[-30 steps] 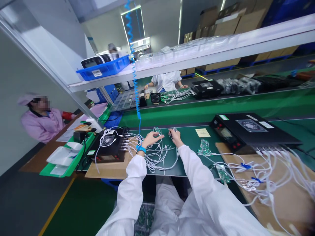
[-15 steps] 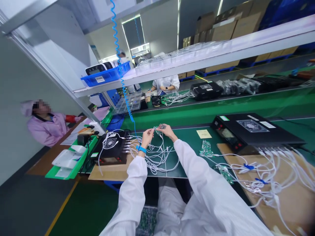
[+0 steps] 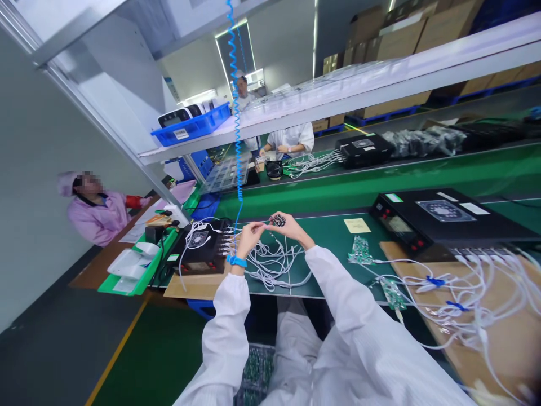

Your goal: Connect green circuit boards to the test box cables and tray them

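Note:
A small circuit board (image 3: 279, 220) with a dark, speckled face is gripped in my right hand (image 3: 291, 228), fingers curled round its edge. My left hand (image 3: 250, 238), with a blue band at the wrist, is closed, its fingertips meeting the right fingers at the board's left side. What the left fingers pinch is hidden. Beneath both hands a tangle of white cables (image 3: 270, 270) lies on the green mat (image 3: 325, 237). Two green circuit boards (image 3: 360, 250) lie to the right, with white cables attached.
A black box (image 3: 203, 248) with plugged-in cables stands left, and a larger black box (image 3: 439, 220) right. A yellow note (image 3: 357, 225) lies between. A blue coiled hose (image 3: 237, 141) hangs ahead, past the shelf (image 3: 338, 113). Co-workers sit at the left and across the bench.
My hands have drawn closer together, and the held board has turned so its dark face shows. The white cable that hung below it no longer appears attached. The view has shifted slightly.

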### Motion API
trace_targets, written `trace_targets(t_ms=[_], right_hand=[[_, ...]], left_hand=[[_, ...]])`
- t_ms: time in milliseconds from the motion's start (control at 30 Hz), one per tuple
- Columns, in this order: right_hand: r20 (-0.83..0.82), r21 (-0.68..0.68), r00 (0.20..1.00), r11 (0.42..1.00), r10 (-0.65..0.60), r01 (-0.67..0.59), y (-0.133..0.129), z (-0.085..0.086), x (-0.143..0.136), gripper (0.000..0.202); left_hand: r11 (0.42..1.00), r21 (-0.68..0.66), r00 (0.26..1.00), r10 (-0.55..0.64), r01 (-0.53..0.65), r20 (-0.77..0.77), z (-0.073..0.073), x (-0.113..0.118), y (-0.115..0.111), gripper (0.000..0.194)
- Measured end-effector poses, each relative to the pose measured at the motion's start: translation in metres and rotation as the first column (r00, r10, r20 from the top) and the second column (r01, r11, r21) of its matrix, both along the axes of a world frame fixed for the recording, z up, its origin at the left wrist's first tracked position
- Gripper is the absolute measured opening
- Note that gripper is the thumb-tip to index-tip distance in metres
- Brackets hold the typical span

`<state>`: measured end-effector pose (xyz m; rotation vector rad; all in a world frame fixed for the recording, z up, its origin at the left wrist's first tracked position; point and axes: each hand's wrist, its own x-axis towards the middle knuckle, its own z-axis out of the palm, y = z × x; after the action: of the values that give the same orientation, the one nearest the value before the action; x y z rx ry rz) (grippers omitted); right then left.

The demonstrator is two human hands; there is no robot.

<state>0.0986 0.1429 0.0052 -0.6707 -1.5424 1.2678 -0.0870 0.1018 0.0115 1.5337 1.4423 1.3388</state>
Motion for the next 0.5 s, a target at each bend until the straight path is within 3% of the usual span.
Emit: trace_targets(t_ms=[167, 500], right_hand=[[0.07, 0.052, 0.995, 0.997, -0.066, 0.062, -0.015, 0.003, -0.011, 0.035], [0.013, 0.009, 0.955, 0.955, -0.296, 0.296, -0.023, -0.035, -0.034, 0.043]], left_hand=[[0.999, 0.022, 0.999, -0.045, 0.046, -0.006, 0.001, 0.003, -0.003, 0.025], [0.999, 0.019, 0.981, 0.038, -0.035, -0.189, -0.006, 0.011, -0.011, 0.009]])
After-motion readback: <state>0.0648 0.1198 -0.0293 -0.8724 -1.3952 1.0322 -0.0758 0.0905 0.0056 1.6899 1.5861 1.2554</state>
